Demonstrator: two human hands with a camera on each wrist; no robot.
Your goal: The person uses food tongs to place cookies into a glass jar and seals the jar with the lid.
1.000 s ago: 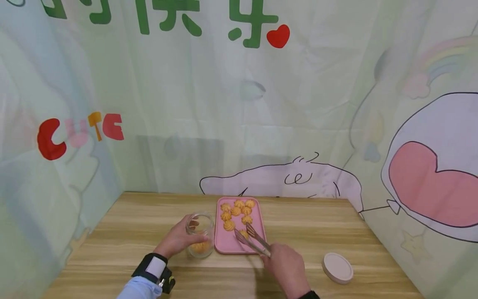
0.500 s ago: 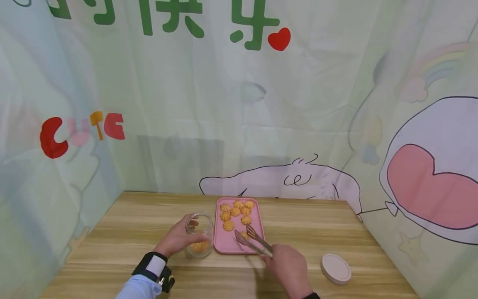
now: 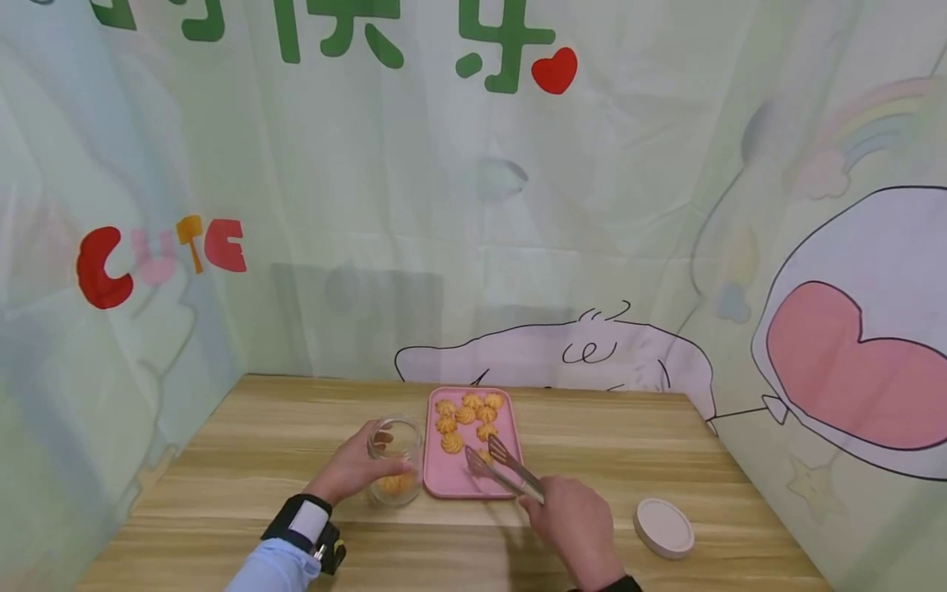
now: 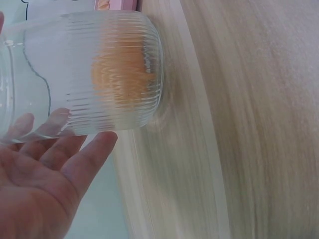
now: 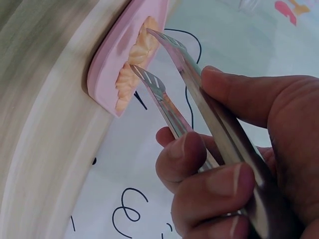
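My left hand [image 3: 355, 466] is curled round a clear glass jar [image 3: 395, 460] that stands on the table. Orange-brown cookies [image 4: 122, 74] show through the ribbed lower wall of the jar in the left wrist view. With my right hand [image 3: 573, 522] I hold metal tongs [image 3: 510, 470], their slotted tips apart. Those tips hover over the near part of a pink tray [image 3: 451, 485], close to a swirled cookie [image 3: 485, 455] partly hidden by them. Several more swirled cookies [image 3: 464, 414] lie toward the far part of the tray.
A round pale lid [image 3: 664, 527] lies on the wooden table [image 3: 592, 436], right of my right hand. Printed cloth [image 3: 473, 222] hangs behind the table and along both sides.
The tongs and right hand have shifted very slightly to the right, tips still apart over the tray. My left hand stays on the jar. The head view has tilted a little.
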